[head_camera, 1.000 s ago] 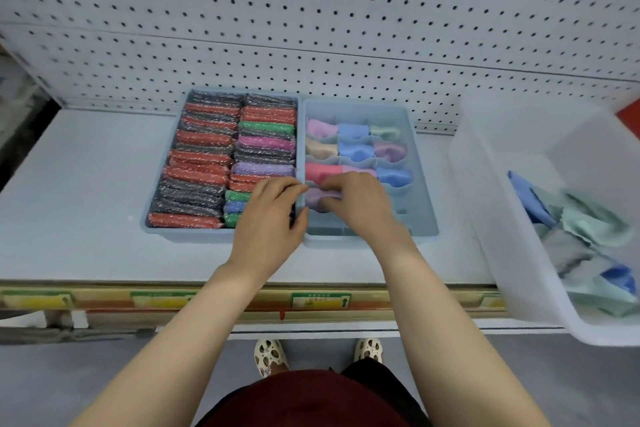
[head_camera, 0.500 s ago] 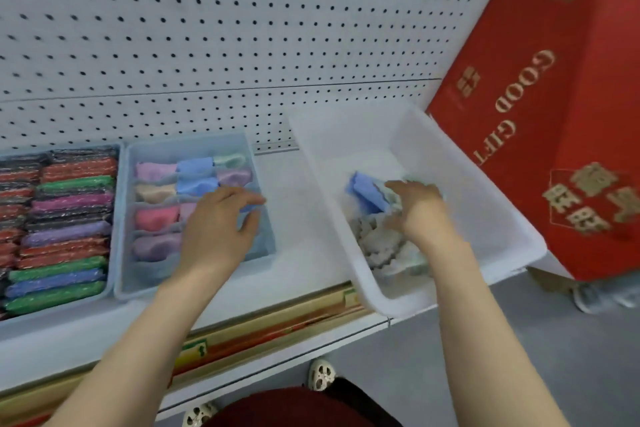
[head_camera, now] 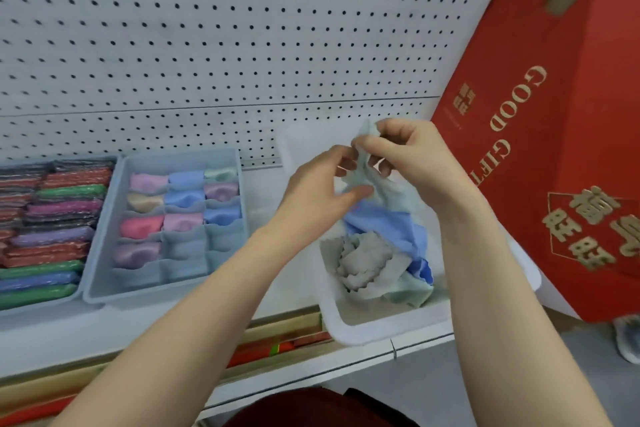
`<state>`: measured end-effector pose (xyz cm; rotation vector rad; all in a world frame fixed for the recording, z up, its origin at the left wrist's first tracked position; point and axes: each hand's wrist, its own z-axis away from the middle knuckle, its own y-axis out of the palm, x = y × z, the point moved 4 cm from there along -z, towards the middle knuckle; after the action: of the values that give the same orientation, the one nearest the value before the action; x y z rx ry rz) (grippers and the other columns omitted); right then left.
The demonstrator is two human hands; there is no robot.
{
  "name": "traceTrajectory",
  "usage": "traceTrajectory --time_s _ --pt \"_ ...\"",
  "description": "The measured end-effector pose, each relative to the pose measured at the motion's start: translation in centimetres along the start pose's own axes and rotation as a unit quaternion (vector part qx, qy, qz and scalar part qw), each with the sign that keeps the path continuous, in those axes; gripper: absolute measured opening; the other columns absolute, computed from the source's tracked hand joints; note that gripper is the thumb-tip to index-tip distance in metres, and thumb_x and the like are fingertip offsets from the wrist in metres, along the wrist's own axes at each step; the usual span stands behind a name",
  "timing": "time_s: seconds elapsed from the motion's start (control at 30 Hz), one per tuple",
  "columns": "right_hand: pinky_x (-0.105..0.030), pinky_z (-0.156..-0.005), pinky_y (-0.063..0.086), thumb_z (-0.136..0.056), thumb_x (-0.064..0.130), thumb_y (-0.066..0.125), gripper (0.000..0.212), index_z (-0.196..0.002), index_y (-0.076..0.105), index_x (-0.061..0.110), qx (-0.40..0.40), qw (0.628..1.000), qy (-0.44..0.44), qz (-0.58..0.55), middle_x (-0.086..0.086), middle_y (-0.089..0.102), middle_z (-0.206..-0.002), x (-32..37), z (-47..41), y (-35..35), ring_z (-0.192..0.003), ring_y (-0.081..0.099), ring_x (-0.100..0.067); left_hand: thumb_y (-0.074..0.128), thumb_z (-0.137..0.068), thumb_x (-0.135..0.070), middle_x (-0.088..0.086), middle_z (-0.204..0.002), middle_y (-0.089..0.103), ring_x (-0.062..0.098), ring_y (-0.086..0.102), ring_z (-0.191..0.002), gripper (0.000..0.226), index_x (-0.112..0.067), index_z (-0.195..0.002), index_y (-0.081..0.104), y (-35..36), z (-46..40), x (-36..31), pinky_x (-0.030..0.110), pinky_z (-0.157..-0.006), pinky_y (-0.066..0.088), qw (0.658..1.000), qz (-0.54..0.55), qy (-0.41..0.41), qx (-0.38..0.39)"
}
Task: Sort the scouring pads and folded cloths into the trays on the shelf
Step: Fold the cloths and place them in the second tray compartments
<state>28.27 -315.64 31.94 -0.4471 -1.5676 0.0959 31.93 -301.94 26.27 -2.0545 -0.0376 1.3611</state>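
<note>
A pale green cloth (head_camera: 398, 191) hangs above the clear plastic bin (head_camera: 381, 326). My right hand (head_camera: 412, 163) pinches its top edge, and my left hand (head_camera: 322, 191) pinches it lower down. Loose blue, grey and green cloths (head_camera: 377, 253) lie in the bin below. To the left stands the divided blue-grey tray (head_camera: 104, 274) with folded cloths (head_camera: 183, 201) in several of its cells; the front cells look bare. At the far left, the tray of scouring pads (head_camera: 52, 218) is packed with coloured pads.
A white pegboard (head_camera: 207, 45) backs the shelf (head_camera: 173, 322). A red gift box (head_camera: 554, 149) leans at the right, close behind the bin. The shelf's front edge carries a price strip (head_camera: 277, 347). A shoe (head_camera: 627, 340) shows on the floor at right.
My right hand has lifted a green cloth out of the bin. My left hand has left the divided tray and come across to take hold of the same cloth.
</note>
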Motion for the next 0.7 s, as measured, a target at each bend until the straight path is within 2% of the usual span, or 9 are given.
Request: traceTrajectory --time_s 0.07,0.13,0.23,0.37,0.43,0.5,0.6,0.7 --pt "-0.018 -0.052 0.042 -0.091 0.007 0.065 0.02 -0.095 0.067 -0.012 0.021 0.999 -0.03 -0.037 -0.014 0.062 -0.076 1.9 -0.6 0.4 -0.055 0.053 -0.006 0.07 -0.084 -0.031 -0.015 -0.103 0.065 0.006 0.061 -0.096 0.029 -0.027 -0.109 0.057 -1.2 -0.4 -0.2 0.028 -0.085 0.048 0.999 -0.002 -0.009 -0.046" --pt "-0.02 -0.052 0.04 -0.09 0.011 0.067 0.022 -0.093 0.067 -0.011 0.027 0.996 -0.066 -0.053 -0.018 0.061 -0.079 3.7 -1.3 0.7 -0.058 0.05 -0.009 0.067 -0.086 -0.028 -0.014 -0.086 0.064 0.009 0.061 -0.085 0.01 -0.027 -0.092 0.059 -2.6 -0.7 -0.1 0.032 -0.08 0.05 0.997 0.007 -0.016 -0.079" --pt "-0.023 -0.049 0.032 -0.088 0.014 0.071 0.03 -0.089 0.064 -0.015 -0.007 0.993 -0.104 -0.061 -0.017 0.052 -0.071 5.9 -2.8 1.1 -0.055 0.041 -0.012 0.065 -0.083 -0.034 -0.012 -0.063 0.055 0.012 0.051 -0.064 0.016 -0.024 -0.073 0.058 -5.4 -0.9 0.5 0.032 -0.067 0.044 0.993 0.056 -0.029 -0.101" --pt "-0.02 -0.05 0.033 -0.087 0.019 0.073 0.013 -0.08 0.071 0.008 -0.044 0.988 -0.104 -0.102 -0.01 0.056 -0.072 7.6 -4.8 1.5 -0.056 0.043 -0.011 0.073 -0.073 -0.039 -0.001 -0.071 0.059 0.012 0.051 -0.065 0.019 -0.022 -0.074 0.065 -10.8 -0.3 1.0 0.026 -0.063 0.043 0.979 0.174 -0.062 -0.086" --pt "-0.02 -0.051 0.035 -0.086 0.02 0.074 0.012 -0.077 0.07 0.013 -0.063 0.986 -0.105 -0.115 -0.002 0.057 -0.068 7.9 -5.9 1.7 -0.056 0.045 -0.009 0.079 -0.072 -0.036 0.003 -0.074 0.06 0.013 0.053 -0.067 0.024 -0.015 -0.078 0.068 -14.0 0.4 1.7 0.024 -0.063 0.043 0.982 0.156 -0.079 -0.072" --pt "-0.02 -0.051 0.035 -0.086 0.019 0.074 0.014 -0.074 0.069 0.014 -0.074 0.983 -0.106 -0.127 0.002 0.055 -0.064 7.9 -6.8 2.2 -0.055 0.043 -0.009 0.08 -0.078 -0.026 0.001 -0.072 0.064 0.009 0.055 -0.064 0.019 -0.011 -0.081 0.07 -17.2 1.3 2.5 0.018 -0.058 0.043 0.984 0.135 -0.096 -0.066" --pt "-0.02 -0.051 0.038 -0.086 0.016 0.074 0.019 -0.071 0.063 0.011 -0.066 0.983 -0.097 -0.142 0.002 0.05 -0.06 7.4 -8.2 3.2 -0.05 0.041 -0.01 0.075 -0.082 -0.018 0.0 -0.073 0.067 0.007 0.058 -0.063 0.012 -0.008 -0.086 0.071 -21.8 2.7 4.5 0.017 -0.057 0.046 0.978 0.117 -0.125 -0.123" --pt "-0.018 -0.058 0.047 -0.087 0.009 0.071 0.007 -0.083 0.066 0.006 -0.03 0.987 -0.072 -0.138 0.001 0.057 -0.065 6.4 -9.3 4.9 -0.051 0.048 -0.008 0.074 -0.084 -0.015 0.003 -0.079 0.069 0.011 0.064 -0.071 0.008 -0.009 -0.088 0.071 -25.3 3.8 7.0 0.024 -0.069 0.054 0.96 0.139 -0.135 -0.204"
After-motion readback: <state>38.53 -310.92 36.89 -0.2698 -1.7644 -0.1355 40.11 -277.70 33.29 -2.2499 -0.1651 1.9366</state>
